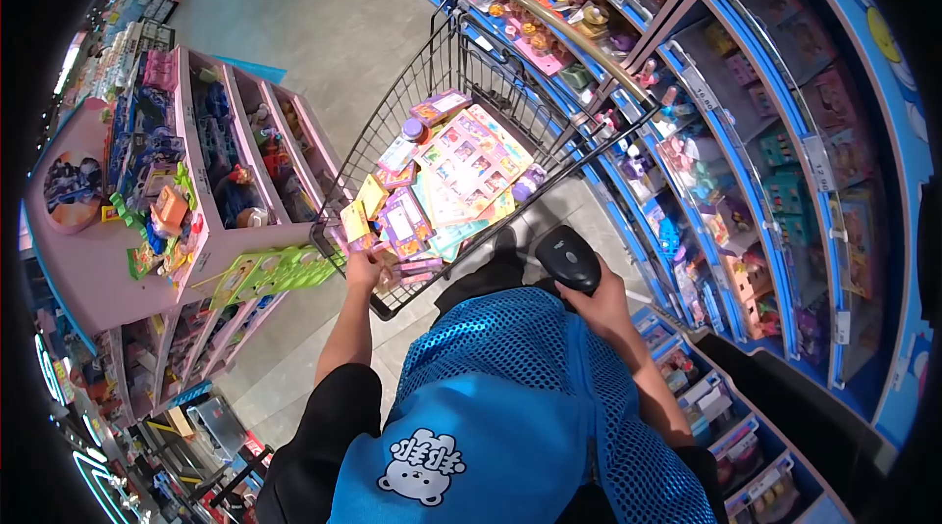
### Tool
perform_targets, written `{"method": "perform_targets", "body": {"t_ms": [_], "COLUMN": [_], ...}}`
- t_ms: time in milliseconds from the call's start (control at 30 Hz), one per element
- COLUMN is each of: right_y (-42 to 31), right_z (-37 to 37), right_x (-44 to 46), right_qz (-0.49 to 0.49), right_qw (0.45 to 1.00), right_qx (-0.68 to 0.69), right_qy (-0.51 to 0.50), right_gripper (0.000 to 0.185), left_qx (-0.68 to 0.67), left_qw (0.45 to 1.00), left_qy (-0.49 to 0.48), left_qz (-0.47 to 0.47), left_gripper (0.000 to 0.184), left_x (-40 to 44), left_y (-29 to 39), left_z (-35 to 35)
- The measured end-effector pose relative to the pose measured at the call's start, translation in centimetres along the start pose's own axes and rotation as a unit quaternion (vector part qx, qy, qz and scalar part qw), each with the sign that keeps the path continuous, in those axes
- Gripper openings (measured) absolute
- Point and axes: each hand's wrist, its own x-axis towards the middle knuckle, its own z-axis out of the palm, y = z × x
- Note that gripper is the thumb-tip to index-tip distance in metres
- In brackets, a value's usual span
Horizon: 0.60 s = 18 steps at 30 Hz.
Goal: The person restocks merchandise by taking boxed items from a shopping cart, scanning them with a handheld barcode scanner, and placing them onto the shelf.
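Observation:
A black handheld barcode scanner is gripped in my right hand, in front of my blue mesh vest. My left hand is at the near left corner of the wire shopping cart, its fingers curled in among small boxes. What they grip there is too small to make out. Beside it lie a yellow box and a purple-orange box. A large sheet-like pack with a grid of pictures leans on top of the pile. A purple-lidded container sits behind it.
Shelves of toys with blue price rails run along the right. A pink display unit stands close on the left, with a green rack on its side. Grey floor extends beyond the cart. Lower bins are near my right side.

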Motion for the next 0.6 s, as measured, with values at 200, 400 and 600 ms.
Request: {"method": "perform_targets", "body": {"t_ms": [200,400,600], "right_y": [-0.5,-0.4,-0.7], "right_z": [-0.8,-1.8,-3.6], "right_x": [0.6,1.3,1.1], "right_qz": [0.016,-0.017,-0.038], "right_qw": [0.999,1.000,0.996], "right_qx": [0.032,0.023,0.068], "right_qy": [-0.004,0.013,0.052], "right_gripper": [0.048,0.047,0.048], "left_qx": [-0.446,-0.632,-0.555], "left_qw": [0.889,0.724,0.650], "left_qy": [-0.025,-0.198,-0.458], "left_qz": [0.104,0.195,0.245], "left_gripper": [0.057,0.050,0.041], "left_x": [-0.3,-4.8,-10.9], "left_y": [6.0,17.5,23.5], "left_z": [-0.5,-3.3,-4.8]}}
